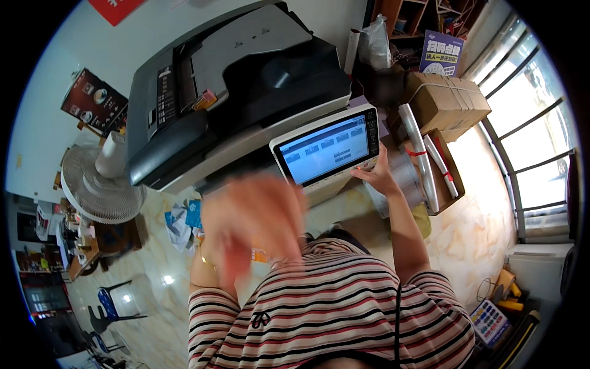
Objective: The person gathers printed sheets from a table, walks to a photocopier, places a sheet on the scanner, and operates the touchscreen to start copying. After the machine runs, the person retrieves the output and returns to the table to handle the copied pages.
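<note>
A large black and grey photocopier (258, 67) stands in front of me. Its tilted control panel (326, 147) has a lit blue touchscreen. My right hand (378, 175) holds the panel's lower right corner, thumb on the front by the buttons and fingers along the side edge. My left hand (255, 215) is raised in front of the copier, just left of and below the panel. Motion smears its fingers, so I cannot make out their shape or anything in them. A small pink and orange object (206, 99) lies on the copier's top.
A white fan (101, 184) stands left of the copier. Cardboard boxes (445, 101) and rolls tied with red (421, 157) stand at the right, near a barred window (528, 117). Papers and blue packets (184, 218) lie low at the left. A chair (110, 307) stands behind on the left.
</note>
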{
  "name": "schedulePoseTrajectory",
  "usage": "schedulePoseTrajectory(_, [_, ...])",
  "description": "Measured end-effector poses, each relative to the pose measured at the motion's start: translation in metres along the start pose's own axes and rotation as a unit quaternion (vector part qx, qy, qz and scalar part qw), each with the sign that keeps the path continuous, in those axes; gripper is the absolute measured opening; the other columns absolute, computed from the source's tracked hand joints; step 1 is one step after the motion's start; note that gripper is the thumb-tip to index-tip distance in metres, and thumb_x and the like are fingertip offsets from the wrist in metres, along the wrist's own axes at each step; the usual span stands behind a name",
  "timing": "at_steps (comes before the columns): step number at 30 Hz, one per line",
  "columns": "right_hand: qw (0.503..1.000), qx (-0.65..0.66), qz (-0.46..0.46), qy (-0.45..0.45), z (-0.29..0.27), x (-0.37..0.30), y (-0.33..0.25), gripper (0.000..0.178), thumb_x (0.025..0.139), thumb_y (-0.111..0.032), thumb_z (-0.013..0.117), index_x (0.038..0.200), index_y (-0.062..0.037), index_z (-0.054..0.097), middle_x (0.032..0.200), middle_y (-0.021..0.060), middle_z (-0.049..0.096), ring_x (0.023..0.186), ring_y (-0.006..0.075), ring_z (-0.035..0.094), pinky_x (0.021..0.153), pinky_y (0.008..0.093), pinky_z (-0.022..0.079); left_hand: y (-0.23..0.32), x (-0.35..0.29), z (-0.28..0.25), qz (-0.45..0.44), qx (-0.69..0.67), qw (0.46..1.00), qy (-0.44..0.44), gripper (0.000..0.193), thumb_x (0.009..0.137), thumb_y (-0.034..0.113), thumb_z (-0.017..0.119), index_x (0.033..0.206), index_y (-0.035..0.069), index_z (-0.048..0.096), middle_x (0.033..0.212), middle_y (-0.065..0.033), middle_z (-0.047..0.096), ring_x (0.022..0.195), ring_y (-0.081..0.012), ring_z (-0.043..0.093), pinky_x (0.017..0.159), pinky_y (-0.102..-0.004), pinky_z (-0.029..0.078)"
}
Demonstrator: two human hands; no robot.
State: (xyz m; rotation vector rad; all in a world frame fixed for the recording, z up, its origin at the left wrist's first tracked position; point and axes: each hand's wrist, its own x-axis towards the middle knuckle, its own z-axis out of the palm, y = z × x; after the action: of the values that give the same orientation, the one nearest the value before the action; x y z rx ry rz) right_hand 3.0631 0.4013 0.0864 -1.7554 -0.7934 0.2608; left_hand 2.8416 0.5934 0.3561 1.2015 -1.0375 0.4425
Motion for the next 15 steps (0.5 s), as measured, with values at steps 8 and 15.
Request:
schedulePoseTrajectory(8, [0.991,0.128,0.029,0.000,-0.016,-0.001,0.004,0.070,0.085,-0.033,0.065,0.136,0.0010,0.031,0.128,0.0140,0.046,0.117,0.0233,0.046,0.103,0.0344,0.028,-0.033,0.067,0.056,0.056,-0.158,0.983,-0.080,0.030,0.093,0.038,0.051,0.098,0.012,0.064,0.060,0.0003,0.051,0.042,-0.0090,0.042,0.039,-0.0240,0.028])
schedulePoseTrajectory(15, [0.957,0.246,0.153,0.007,-0.078,0.047,0.079,0.045,0.094,-0.035,0.050,0.122,-0.0003,0.051,0.114,0.0107,0.057,0.112,0.0189,0.050,0.096,0.0312,0.036,-0.155,0.105,-0.031,-0.204,0.202,0.950,-0.125,0.019,0.079,0.025,0.068,0.081,0.007,0.063,0.072,-0.0029,0.058,0.064,-0.0228,0.054,0.055,-0.0326,0.041])
